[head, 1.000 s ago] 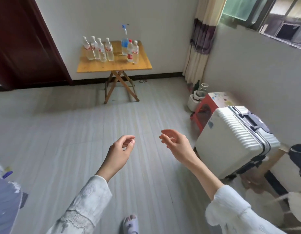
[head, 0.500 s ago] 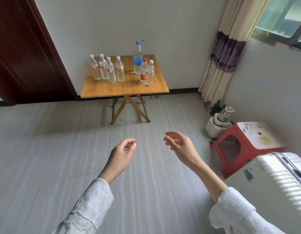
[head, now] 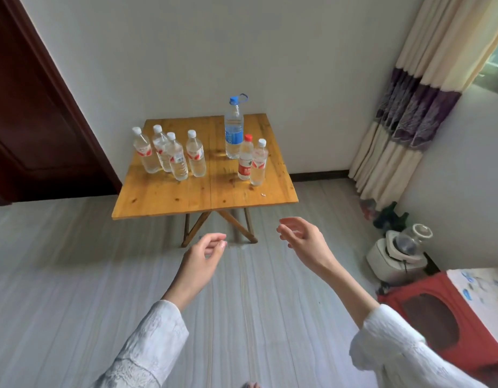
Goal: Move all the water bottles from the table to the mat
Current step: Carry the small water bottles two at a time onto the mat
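Nothing moved yet: all seven water bottles [head: 196, 154] stand on the wooden counter [head: 164, 196], mat out of view, your left hand [head: 203, 254] and right hand [head: 303, 240] empty, fingers loosely curled, short of the counter.

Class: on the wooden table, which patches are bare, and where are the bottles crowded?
Bare: the table's front strip, and the gap between the left cluster and the right trio. Crowded: four bottles bunch back-left; three stand close together right of centre.
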Action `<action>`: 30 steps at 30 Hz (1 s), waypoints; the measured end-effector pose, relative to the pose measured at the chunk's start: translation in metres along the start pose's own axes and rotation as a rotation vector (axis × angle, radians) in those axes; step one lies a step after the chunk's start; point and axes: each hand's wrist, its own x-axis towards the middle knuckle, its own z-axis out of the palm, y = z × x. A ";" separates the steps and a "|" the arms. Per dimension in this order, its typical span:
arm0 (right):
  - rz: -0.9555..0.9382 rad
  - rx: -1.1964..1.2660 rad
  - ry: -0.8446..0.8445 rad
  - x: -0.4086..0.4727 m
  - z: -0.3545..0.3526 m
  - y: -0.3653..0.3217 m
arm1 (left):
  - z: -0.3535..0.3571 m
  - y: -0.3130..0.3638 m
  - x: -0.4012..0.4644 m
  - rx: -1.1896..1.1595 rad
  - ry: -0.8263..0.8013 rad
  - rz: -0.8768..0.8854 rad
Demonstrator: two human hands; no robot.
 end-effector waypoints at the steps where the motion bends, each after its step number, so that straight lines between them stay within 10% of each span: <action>1: 0.000 0.001 -0.002 0.024 -0.001 -0.003 | -0.003 0.003 0.023 -0.011 0.011 0.001; 30: 0.202 -0.295 0.120 0.472 0.046 0.057 | 0.028 -0.045 0.533 0.167 -0.275 -0.036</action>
